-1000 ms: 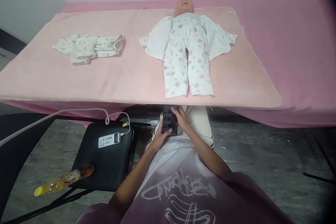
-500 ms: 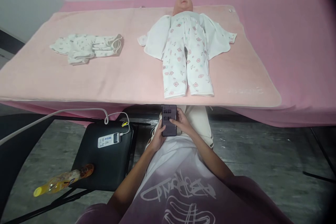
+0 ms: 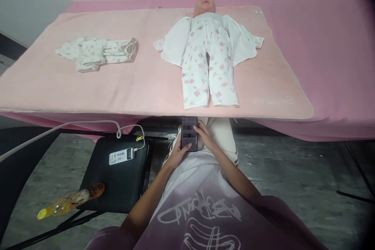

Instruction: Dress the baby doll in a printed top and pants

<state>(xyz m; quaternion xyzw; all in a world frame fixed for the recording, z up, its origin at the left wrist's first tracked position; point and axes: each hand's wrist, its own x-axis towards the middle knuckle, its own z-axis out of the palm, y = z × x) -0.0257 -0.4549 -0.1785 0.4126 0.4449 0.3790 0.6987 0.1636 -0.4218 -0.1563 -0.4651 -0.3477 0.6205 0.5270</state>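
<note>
A dark phone with a lit screen is held upright over my lap, just below the table edge. My left hand grips its lower left side, the thumb over the bottom of the screen. On the phone's right side, my right hand holds the edge, its thumb near the screen's upper right. Beyond them on the table lies a doll on its back, with white patterned trousers and a white top spread out to both sides. Folded patterned baby clothes lie to the left.
A pink mat covers much of the table. At the lower left, a black stool bears a white power bank with a cable and a bottle with a yellow cap. Table legs stand at the lower right.
My right thumb has moved off the screen toward the phone's right edge, while my left thumb has come down over the screen's bottom. The screen's content has changed.
</note>
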